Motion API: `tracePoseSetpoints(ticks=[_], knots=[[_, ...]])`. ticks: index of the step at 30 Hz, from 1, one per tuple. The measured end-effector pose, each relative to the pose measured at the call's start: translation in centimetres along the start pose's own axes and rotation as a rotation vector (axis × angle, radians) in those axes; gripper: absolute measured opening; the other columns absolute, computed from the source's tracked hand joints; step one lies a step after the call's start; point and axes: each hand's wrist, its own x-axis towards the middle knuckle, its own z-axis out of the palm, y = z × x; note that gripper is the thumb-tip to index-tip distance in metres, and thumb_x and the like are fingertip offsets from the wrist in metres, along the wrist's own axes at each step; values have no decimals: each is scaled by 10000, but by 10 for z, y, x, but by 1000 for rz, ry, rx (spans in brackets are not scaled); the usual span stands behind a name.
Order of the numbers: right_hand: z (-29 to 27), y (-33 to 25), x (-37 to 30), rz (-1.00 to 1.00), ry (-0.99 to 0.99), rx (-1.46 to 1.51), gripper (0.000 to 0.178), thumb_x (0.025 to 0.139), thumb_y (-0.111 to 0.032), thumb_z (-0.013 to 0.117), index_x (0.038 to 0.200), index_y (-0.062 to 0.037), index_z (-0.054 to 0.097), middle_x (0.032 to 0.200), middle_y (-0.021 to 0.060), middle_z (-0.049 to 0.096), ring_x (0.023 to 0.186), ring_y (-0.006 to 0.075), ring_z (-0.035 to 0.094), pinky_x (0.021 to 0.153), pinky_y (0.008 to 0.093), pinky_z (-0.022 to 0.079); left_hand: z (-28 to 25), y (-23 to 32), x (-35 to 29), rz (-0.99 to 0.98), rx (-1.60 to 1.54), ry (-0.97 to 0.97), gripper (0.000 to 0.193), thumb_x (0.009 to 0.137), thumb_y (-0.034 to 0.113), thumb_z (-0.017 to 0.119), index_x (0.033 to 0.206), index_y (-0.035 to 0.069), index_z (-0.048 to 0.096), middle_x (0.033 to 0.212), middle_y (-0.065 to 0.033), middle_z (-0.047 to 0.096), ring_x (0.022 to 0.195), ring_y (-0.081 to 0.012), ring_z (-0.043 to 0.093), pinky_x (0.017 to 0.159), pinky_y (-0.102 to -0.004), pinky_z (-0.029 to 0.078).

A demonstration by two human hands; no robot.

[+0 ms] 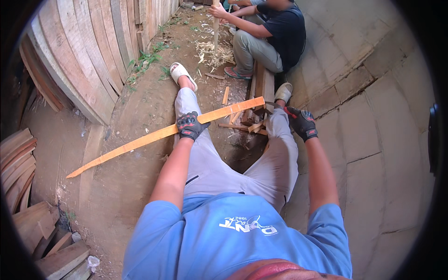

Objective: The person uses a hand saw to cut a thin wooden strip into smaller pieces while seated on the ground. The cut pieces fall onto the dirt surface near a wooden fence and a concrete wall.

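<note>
My left hand [190, 125], in a black glove with red trim, is closed around a long wooden stake [149, 137]. The stake is orange-yellow, lies slantwise over my left thigh and tapers to a point at the lower left. Its blunt end is at the upper right, near my right knee. My right hand [302, 123], in a matching glove, is closed on a dark hand tool [274, 105]. The tool's dark metal part reaches left, close to the stake's blunt end. Its exact kind cannot be made out, and the glove hides its handle.
Wood offcuts [255, 127] and a long timber beam [264, 86] lie between my legs and beyond. Ahead sits another person [284, 35] holding an upright stick [216, 25] above pale shavings [212, 52]. Planks [84, 46] lean at the left; more boards [65, 259] are stacked lower left.
</note>
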Motion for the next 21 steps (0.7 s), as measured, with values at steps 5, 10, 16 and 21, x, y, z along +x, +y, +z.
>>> tracePoseSetpoints(ticks=[5, 10, 16, 21], knots=[[-19, -30, 21, 15, -24, -45, 327, 969, -365, 644, 1248, -294, 799, 1135, 180, 768, 1037, 416, 733, 924, 521, 578, -2, 0, -4, -9, -60, 44, 688, 753, 728, 818, 1050, 107, 792, 1014, -155, 784, 990, -344, 748, 894, -491, 562], [-35, -58, 36, 32, -73, -114, 314, 971, -385, 643, 1216, -281, 811, 1142, 186, 767, 1058, 418, 731, 927, 526, 577, 2, 3, -2, 8, -58, 42, 700, 752, 721, 822, 1073, 101, 780, 1025, -151, 783, 1010, -347, 743, 909, -492, 558], [-52, -77, 46, 57, -93, -113, 299, 967, -371, 651, 1188, -274, 826, 1168, 161, 774, 1095, 391, 730, 973, 494, 576, 0, 5, -2, 9, -67, 38, 689, 754, 717, 820, 1074, 107, 782, 1017, -151, 783, 1007, -348, 744, 900, -494, 556], [-49, -63, 49, 39, -129, -100, 312, 967, -399, 666, 1215, -288, 819, 1194, 129, 779, 1122, 358, 732, 981, 473, 574, -4, 2, -4, -6, -71, 9, 672, 754, 724, 813, 1046, 119, 795, 1036, -153, 782, 997, -345, 746, 903, -491, 557]])
